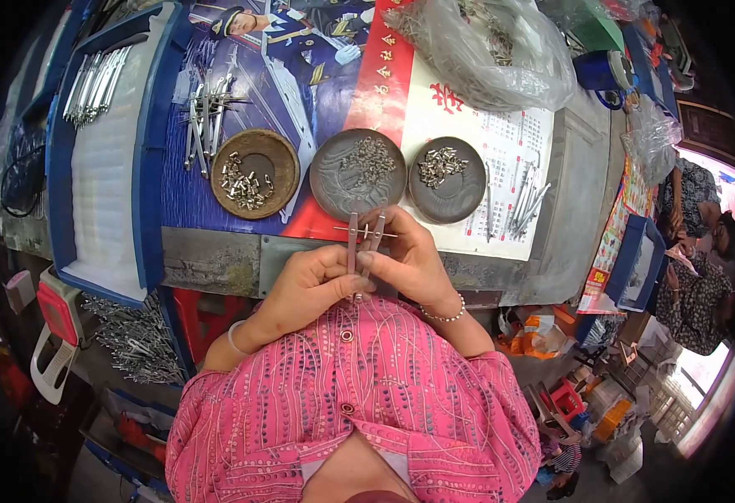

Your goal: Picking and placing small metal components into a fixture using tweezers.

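At the table's near edge, in front of my chest, both hands hold a small metal assembly [353, 243]: narrow flat metal bars side by side, with thin pins crossing them. My left hand [319, 281] pinches its lower end between thumb and fingers. My right hand [411, 258] is closed on the right-hand bar, its fingers near the cross pins. Just beyond my hands is a grey dish [324, 197] of tiny metal parts. To its left sits a brown bowl [225, 204] with short metal cylinders; a second grey dish [451, 204] on the right holds similar ones.
On the left, a blue tray [103, 226] holds a row of metal bars [98, 84]. Loose bars [208, 117] lie behind the brown bowl, and others [528, 205] lie at the right. A clear plastic bag [502, 71] stands at the back. Another person [690, 251] is at far right.
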The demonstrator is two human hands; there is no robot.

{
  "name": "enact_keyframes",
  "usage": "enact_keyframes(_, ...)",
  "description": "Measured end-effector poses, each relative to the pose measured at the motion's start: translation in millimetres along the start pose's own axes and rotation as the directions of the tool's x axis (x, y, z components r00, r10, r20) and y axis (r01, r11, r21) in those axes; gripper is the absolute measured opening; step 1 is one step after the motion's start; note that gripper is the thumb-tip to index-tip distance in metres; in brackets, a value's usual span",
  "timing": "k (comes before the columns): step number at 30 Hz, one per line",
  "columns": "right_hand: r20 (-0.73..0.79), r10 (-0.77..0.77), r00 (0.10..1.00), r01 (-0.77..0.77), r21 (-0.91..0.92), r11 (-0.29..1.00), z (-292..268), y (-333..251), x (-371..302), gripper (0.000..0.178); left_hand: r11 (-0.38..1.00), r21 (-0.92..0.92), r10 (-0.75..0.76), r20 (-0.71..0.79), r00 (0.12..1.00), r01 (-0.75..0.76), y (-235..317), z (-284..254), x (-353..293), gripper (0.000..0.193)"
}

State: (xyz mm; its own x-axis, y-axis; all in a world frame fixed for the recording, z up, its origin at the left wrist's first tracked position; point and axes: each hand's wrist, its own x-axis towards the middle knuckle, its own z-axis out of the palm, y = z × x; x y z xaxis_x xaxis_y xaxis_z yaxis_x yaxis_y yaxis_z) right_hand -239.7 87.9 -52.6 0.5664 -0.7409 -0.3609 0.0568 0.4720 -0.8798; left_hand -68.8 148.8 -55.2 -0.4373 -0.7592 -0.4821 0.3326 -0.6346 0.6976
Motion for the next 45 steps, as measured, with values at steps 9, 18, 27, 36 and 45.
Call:
enact_keyframes(9,-0.024,0.026,0.999,-0.029,-0.131,0.991,2,-2,2,0.016,0.993,0.071,0.094,-0.062,0.994,-0.09,0,7,1,0.014)
enact_keyframes(18,-0.039,-0.068,0.997,0.062,-0.155,0.986,4,3,8,0.023,0.975,0.214,0.07,-0.036,0.997,-0.06,3,6,-2,0.014)
enact_keyframes(27,-0.069,0.02,0.997,-0.025,-0.071,0.997,8,-3,1,0.017,0.975,0.208,0.091,-0.021,0.996,-0.084,-4,4,-4,0.015)
enact_keyframes(36,-0.088,0.001,0.996,-0.001,-0.005,1.0,14,-5,1,0.016,0.981,0.147,0.135,-0.033,0.99,-0.129,-4,3,-5,0.015)
enact_keyframes(45,-0.228,-0.125,0.966,0.105,-0.098,0.99,17,3,1,0.023,0.853,0.426,0.389,-0.131,0.912,-0.303,-6,9,4,0.013)
